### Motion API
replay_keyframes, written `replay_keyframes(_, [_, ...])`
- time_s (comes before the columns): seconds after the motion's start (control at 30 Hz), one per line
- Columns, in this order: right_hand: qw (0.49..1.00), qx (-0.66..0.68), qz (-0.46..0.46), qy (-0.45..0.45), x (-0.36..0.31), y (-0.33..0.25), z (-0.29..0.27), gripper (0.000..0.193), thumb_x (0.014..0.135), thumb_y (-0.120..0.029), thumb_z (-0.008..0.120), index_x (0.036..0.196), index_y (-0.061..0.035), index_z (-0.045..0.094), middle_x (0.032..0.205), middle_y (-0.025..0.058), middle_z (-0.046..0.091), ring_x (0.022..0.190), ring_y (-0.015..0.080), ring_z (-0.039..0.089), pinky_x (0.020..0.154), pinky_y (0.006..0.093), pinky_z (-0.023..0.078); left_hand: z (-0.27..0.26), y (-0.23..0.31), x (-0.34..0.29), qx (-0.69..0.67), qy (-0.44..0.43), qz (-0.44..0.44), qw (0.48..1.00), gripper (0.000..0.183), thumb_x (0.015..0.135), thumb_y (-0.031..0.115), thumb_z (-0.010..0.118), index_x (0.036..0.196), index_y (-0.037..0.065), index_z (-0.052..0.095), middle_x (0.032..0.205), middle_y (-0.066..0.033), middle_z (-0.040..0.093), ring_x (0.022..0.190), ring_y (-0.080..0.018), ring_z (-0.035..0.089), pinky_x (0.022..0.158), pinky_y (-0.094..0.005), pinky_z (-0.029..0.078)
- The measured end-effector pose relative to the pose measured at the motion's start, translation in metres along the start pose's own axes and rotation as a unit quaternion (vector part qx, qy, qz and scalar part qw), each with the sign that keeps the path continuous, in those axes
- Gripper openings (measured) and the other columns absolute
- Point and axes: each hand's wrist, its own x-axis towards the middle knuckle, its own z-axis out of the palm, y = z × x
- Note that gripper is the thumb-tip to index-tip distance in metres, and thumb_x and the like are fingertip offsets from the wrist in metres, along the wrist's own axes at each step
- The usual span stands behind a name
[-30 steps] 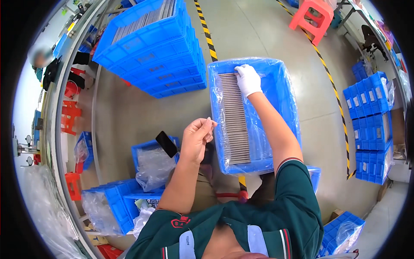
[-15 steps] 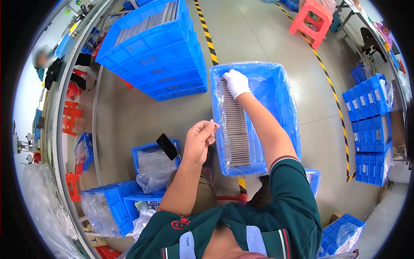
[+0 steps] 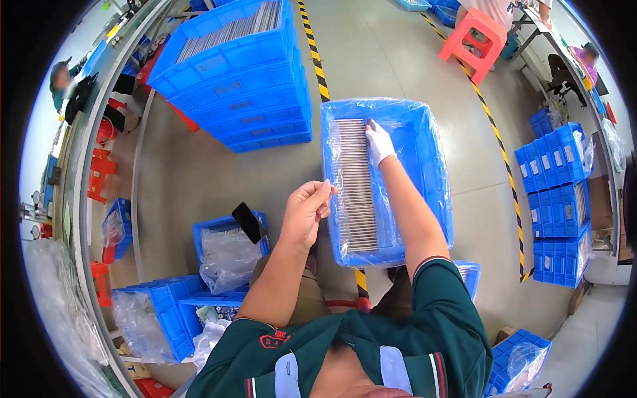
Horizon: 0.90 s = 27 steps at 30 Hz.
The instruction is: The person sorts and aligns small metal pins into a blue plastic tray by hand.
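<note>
A blue bin (image 3: pixel 439 192) stands in front of me, lined with clear plastic film (image 3: pixel 398 105). Along its left side lies a long row of thin metal rods (image 3: pixel 358 199), packed side by side. My right hand (image 3: pixel 379 144), in a white glove with dark fingertips, reaches into the bin, fingers stretched out against the right edge of the row near its far end. My bare left hand (image 3: pixel 309 212) is at the bin's left rim, thumb and forefinger pinched together beside the film. Whatever sits in that pinch is too small to make out.
Stacked blue crates (image 3: pixel 249 99), the top one full of flat grey pieces, stand far left. A black phone (image 3: pixel 249 222) rests on a crate of bagged parts (image 3: pixel 229 259). More crates (image 3: pixel 561 205) are at right, and a red stool (image 3: pixel 474 46) stands far right.
My right hand has shifted from on top of the rods' far end to the right edge of the row, its fingers straighter. My left hand keeps its pinch at the rim.
</note>
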Motion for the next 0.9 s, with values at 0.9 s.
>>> replay_keyframes(0.9, [0.998,0.030,0.032,-0.038,-0.006,-0.024,0.019,0.060,0.083,-0.013,0.050,0.133,0.0046,0.022,0.137,0.0191,0.029,0.128,0.0260,0.027,0.103,0.0294,0.022,0.003,0.000,-0.002,0.010,0.003,-0.011,1.000,0.018,0.088,0.016,0.052,0.084,-0.001,0.056,0.063,0.0014,0.047,0.051,-0.0035,0.039,0.048,-0.0186,0.030])
